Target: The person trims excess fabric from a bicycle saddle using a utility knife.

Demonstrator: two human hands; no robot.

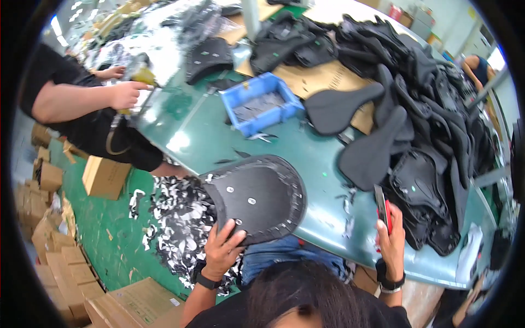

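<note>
My left hand (223,250) grips the lower edge of a black padded seat panel (257,191), its fingers over the rim. The panel's underside faces up, with a few small pale round fittings and the cover folded over the edge. It juts over the table's near edge, above my lap. On the right, my right hand (391,240) is closed around a red utility knife (384,216), its blade pointing away from me. The knife is apart from the panel, close to a pile of black saddle-shaped seats (421,186).
A blue crate (235,106) holding dark strips stands on the green table (322,205). Two loose black seats (342,109) lie beside it. At left a co-worker's hand (127,95) works over the table. Black and white scraps (180,224) and cardboard boxes (106,177) cover the floor.
</note>
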